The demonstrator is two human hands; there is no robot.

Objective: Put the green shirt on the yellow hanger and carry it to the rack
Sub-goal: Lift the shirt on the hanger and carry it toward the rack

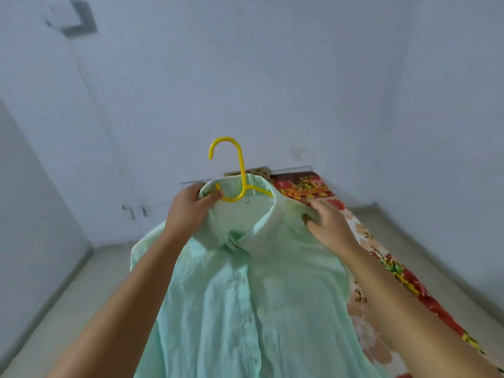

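Green shirt: draped over yellow hanger, hook projecting above collar. Left hand: clenched on collar and hanger's left arm, steadying it. Right hand: pinching shoulder cloth right of hanger, apparently seating it. Floral bedspread: beneath hanger.

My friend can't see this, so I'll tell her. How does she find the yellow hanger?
Find the big pale green shirt in the middle, before the bluish wall. The left hand and right hand grip it near the collar, where the yellow hanger pokes up. It alone is thin, hooked and bright yellow.
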